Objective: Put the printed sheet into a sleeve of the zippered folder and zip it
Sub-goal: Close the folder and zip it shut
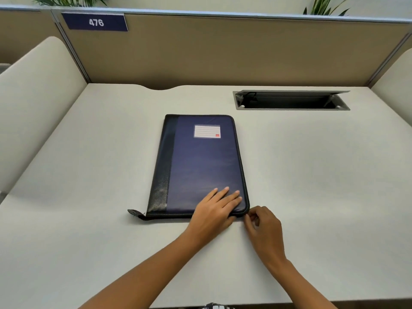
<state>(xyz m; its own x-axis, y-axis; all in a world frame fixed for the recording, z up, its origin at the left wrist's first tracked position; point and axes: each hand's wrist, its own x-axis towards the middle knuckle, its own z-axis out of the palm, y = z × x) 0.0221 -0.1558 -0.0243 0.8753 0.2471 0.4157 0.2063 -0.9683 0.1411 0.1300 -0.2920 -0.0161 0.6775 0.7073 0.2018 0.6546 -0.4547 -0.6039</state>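
A dark blue zippered folder [200, 161] with a black spine strip and a white label lies shut and flat in the middle of the desk. My left hand [215, 208] rests flat on its near right corner, fingers spread. My right hand [262, 224] is just off that same corner, with its fingertips pinched at the zipper edge; the zipper pull itself is hidden by the fingers. A black zipper tail [134, 213] sticks out at the folder's near left corner. No printed sheet is in view.
The pale grey desk [89, 175] is bounded by a tan partition [223, 52] at the back and cream side panels. An open cable hatch [292, 101] is sunk into the desk at the back right. A blue sign reads 476 [95, 22].
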